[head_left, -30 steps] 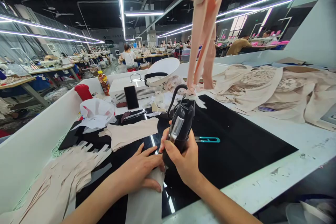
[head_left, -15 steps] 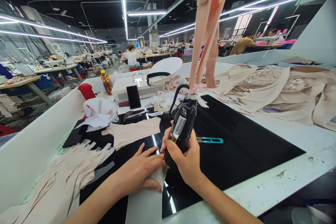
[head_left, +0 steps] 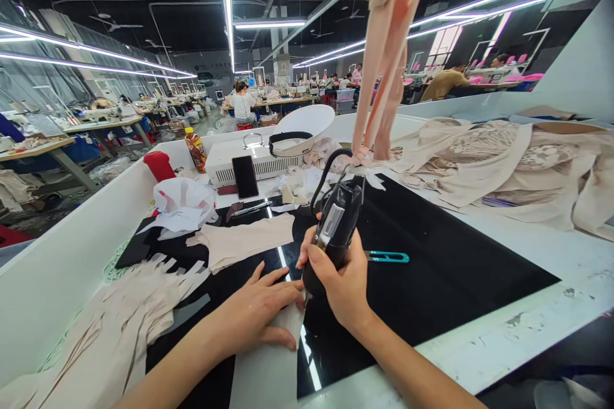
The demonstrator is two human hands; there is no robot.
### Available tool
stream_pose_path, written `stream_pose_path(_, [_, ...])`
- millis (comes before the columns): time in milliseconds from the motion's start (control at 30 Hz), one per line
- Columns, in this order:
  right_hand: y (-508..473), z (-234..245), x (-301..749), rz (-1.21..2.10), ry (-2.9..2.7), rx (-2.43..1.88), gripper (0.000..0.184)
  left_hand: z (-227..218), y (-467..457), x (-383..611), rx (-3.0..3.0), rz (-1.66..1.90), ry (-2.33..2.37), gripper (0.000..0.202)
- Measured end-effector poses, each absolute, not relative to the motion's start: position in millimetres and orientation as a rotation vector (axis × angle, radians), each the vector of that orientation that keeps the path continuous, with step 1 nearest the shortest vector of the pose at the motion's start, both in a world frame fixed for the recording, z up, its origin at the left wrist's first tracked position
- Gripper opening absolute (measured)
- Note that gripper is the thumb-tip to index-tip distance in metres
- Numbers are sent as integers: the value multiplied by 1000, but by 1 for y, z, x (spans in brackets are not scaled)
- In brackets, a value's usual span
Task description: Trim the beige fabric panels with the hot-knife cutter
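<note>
In my right hand [head_left: 343, 278] is a black hand-held electric tool [head_left: 334, 230] with a silver plate, its fingers wrapped round the body. A black cord loops from its top towards pale pink fabric strips [head_left: 381, 70] hanging from above. My left hand [head_left: 268, 307] lies flat with fingers spread, pressing a pale fabric strip [head_left: 266, 374] onto the black board [head_left: 432, 268]. The tool's lower end is beside the left fingertips at the strip's right edge; its working tip is hidden. Just right of the tool lie teal-handled thread snips [head_left: 387, 257].
A beige fabric piece [head_left: 254, 239] lies ahead of my left hand, and a pile of cut strips [head_left: 110, 326] at the left. Behind stand a phone [head_left: 245, 177], a white box [head_left: 225, 156] and a bottle [head_left: 195, 149]. Beige garments [head_left: 503, 160] are heaped at the right.
My right hand and the black tool have shifted slightly to the right. The hanging pink strips have swung a little right too. My left hand stays almost in place on the strip.
</note>
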State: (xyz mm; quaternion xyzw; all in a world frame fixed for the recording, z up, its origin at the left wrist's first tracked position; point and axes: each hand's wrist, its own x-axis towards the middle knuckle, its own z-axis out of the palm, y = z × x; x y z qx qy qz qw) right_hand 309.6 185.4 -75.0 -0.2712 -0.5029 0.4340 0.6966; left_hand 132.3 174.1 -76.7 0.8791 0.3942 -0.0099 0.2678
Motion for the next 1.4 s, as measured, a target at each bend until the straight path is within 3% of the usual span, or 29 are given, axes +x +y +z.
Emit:
stream_pose_path(300, [183,-73,306,929,-1144,-660,20,-78,174,132,2371,14,1066,40])
stream_pose_path(467, [178,-73,306,974,-1119,-607,25,-82,175,130,2400,19,1051,38])
stream_pose_path(833, [169,-72,305,1023,-1138,-583,26,-82,176,131,2387,24,1049,54])
stream_pose_path(1067, [160,-77,304,1057,-1174,-460,25,-84,176,132,2441,-3,1068,77])
stream_pose_path(1400, [156,-73,304,1069,-1157,-434,22,-86,177,131,2455,-2,1054,78])
